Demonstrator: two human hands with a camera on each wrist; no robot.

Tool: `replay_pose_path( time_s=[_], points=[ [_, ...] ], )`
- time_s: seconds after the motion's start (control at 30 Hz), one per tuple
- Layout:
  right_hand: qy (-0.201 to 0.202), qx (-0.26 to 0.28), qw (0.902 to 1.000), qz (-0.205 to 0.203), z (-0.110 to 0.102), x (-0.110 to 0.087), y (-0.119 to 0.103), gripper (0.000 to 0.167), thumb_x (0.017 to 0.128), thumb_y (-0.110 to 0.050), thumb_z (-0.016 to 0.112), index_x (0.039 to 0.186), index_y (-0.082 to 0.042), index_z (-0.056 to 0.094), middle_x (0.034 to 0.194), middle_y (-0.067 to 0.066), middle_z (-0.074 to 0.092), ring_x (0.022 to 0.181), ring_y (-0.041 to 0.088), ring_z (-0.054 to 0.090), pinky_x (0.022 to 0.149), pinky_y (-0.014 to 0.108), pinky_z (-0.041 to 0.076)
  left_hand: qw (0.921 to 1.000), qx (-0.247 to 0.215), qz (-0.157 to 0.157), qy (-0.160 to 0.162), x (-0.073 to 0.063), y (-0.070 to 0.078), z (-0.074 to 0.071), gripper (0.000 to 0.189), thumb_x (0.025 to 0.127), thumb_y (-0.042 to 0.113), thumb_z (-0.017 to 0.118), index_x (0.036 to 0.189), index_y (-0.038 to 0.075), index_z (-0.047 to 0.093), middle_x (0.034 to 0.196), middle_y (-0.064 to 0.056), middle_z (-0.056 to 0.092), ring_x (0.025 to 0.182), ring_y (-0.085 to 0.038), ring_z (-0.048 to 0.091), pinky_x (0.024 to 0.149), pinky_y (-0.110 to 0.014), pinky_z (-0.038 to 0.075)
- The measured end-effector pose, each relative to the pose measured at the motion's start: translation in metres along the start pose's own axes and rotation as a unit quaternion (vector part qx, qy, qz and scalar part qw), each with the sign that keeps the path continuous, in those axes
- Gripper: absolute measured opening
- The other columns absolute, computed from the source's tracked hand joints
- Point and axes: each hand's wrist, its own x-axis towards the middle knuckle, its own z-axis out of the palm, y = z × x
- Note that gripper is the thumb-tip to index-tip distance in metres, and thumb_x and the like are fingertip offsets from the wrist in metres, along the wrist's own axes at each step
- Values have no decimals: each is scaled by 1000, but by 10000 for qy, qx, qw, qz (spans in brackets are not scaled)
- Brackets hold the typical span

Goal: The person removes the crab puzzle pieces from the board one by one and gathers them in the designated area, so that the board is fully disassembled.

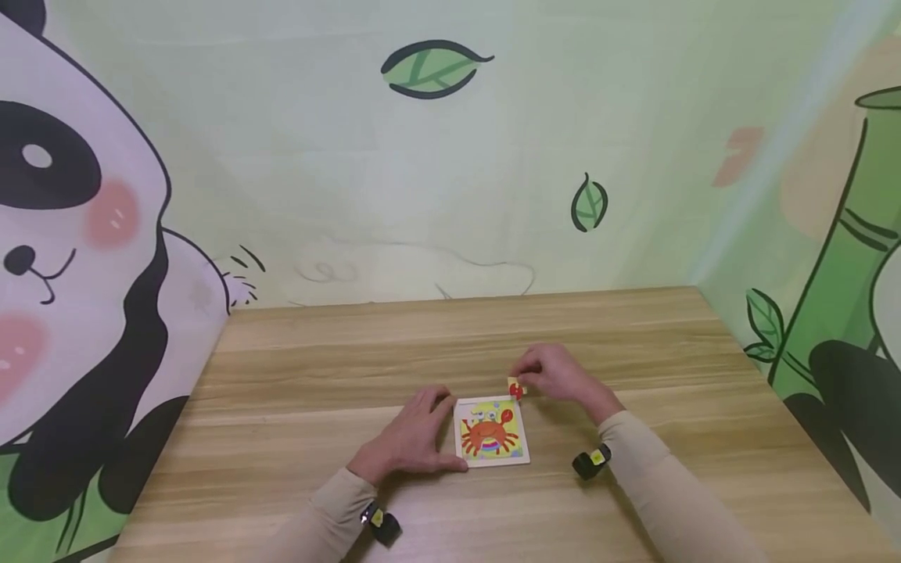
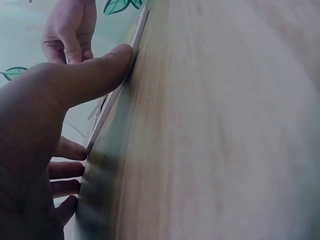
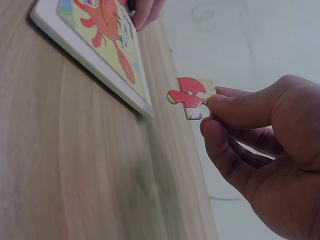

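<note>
A square jigsaw puzzle [image 1: 491, 434] with a pale frame and a red crab on yellow lies flat on the table. My left hand [image 1: 421, 434] is at its left side, thumb along the near-left corner and fingers by the far-left one. In the left wrist view the thumb [image 2: 107, 70] rests along the frame's edge, fingertips against the table. My right hand [image 1: 559, 374] pinches a puzzle piece [image 1: 517, 388] between thumb and fingertips, just past the far-right corner. The right wrist view shows this piece [image 3: 191, 97] raised, its face printed with a red claw on yellow.
Both hands work over a wood-grain table [image 1: 317, 367]. A printed cloth backdrop [image 1: 338, 156] with leaves and pandas rises behind its far edge and along the sides. Each wrist carries a small black camera, such as the right one [image 1: 590, 463].
</note>
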Motion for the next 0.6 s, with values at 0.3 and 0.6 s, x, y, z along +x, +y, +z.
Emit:
replay_pose_path(
  time_s=[0.3,0.6],
  points=[
    [290,43,9994,-161,-5,-14,13,12,83,-3,71,92,-10,76,90,3,71,81,12,63,71,29,54,9998,27,-97,-162,0,0,1,108,69,74,69,145,2,40,142,-11,38,133,-27,37,116,-44,30],
    [92,34,9997,221,-10,-22,24,10,84,-6,72,90,-13,76,91,0,72,84,13,63,75,31,54,9996,-13,-198,-220,0,1,-1,108,70,74,69,146,3,39,144,-11,37,134,-27,36,116,-44,29]
  ],
)
